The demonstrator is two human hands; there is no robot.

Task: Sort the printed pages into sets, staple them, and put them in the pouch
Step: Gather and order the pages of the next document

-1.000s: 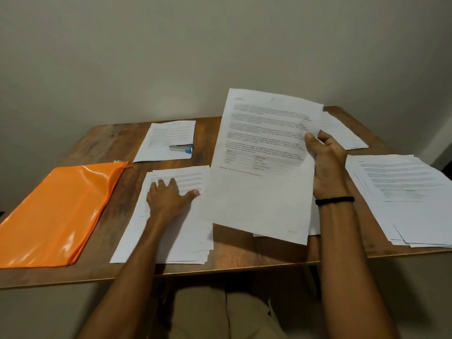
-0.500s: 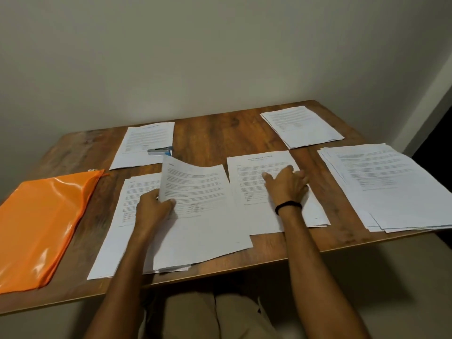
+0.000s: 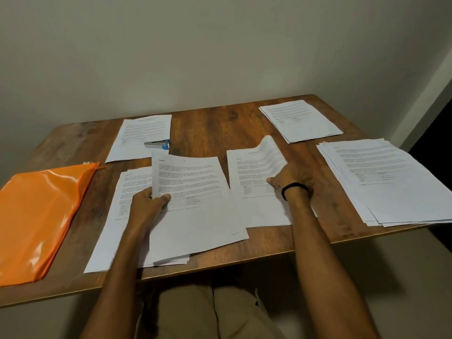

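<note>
Orange pouch (image 3: 36, 216) lies well left of the fingers, unused. Left hand (image 3: 146, 206) pinches a loose page (image 3: 195, 216) at its left edge, thumb on top. The page is judged thin and limp, likely to sag. Right hand (image 3: 291, 179) is at the centre stack (image 3: 256, 211), where the top sheet's edge curls up. Its fingers are hidden, so the grip is unconfirmed.

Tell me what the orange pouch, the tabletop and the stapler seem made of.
The orange pouch: soft glossy plastic, likely vinyl, given its bright glare streaks and ripples. The tabletop: matte brown surface with wood grain; solid wood or laminate, I cannot tell. The stapler: grey, metal-looking body with a blue end, probably plastic.
</note>
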